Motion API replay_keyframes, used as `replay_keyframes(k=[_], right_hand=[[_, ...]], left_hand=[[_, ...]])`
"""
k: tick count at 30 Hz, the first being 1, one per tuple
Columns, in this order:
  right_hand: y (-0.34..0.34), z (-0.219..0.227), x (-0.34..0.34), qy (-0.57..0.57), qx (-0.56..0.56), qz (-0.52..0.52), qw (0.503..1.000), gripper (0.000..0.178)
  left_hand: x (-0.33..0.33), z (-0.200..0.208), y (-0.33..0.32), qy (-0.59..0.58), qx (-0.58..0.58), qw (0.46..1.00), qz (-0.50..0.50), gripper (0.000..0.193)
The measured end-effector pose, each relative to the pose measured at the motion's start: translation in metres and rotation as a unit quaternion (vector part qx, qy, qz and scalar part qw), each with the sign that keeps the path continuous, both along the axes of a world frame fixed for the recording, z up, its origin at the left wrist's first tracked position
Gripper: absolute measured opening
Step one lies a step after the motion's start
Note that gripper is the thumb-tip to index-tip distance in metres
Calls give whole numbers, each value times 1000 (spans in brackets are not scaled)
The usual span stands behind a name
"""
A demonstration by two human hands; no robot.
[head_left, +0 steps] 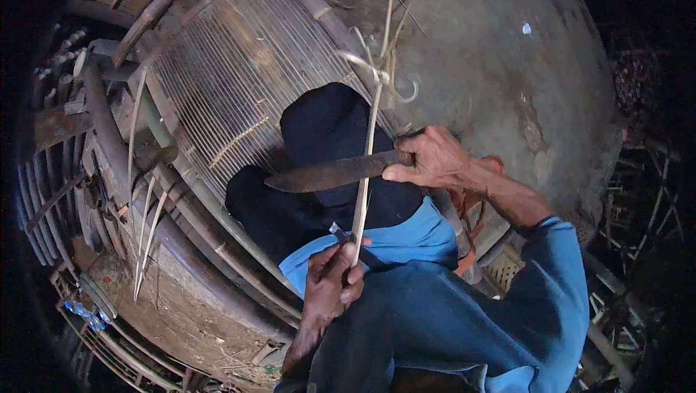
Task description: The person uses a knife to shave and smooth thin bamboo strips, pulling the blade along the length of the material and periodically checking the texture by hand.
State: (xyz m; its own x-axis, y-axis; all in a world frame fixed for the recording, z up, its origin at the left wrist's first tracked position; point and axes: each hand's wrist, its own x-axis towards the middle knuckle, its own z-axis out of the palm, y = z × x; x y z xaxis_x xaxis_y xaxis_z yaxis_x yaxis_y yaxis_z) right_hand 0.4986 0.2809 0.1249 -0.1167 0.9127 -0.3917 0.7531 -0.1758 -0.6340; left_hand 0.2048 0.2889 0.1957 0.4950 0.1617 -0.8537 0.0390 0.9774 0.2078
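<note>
My left hand (332,284) is closed round the lower end of a long, pale bamboo strip (372,123), which runs up and away over my lap. In my right hand (437,159) is the handle of a large knife (322,176) with a broad, dark blade. The blade points left and crosses the strip about midway; whether its edge cuts into it I cannot tell. Farther up, thin curled slivers (382,76) hang from the strip. A dark cloth (330,128) covers my legs beneath the blade.
I sit over a slatted bamboo bench (246,67) framed by thick poles (206,226). Loose pale strips (147,241) lean at the left. An orange strap or cloth (471,226) lies beside my right side. Grey concrete floor (493,59) stretches to the far right. Crumpled blue plastic (88,315) lies lower left.
</note>
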Motion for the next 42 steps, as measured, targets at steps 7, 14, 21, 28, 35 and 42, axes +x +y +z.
replay_keyframes(k=[7, 14, 21, 28, 35, 42], right_hand=[[-7, 6, -3, 14, -14, 14, 1000, 67], [1, -36, 44, -53, -32, -171, 983, 76], [35, -22, 39, -49, -106, -139, 983, 69], [32, -56, 88, -105, -150, -261, 948, 72], [41, -31, 53, -130, -79, -202, 967, 68], [8, -35, 32, -78, -13, -145, 986, 68]], left_hand=[[13, -12, -1, -20, 16, 999, 35, 33], [5, 2, -2, 3, -11, 1000, 13, 35], [5, -1, -4, 6, -4, 1000, -6, 34], [-9, 1, -4, 4, 29, 999, -36, 33], [-11, -6, -5, -3, 19, 1000, -13, 34], [-12, -16, -2, -37, 0, 999, 6, 40]])
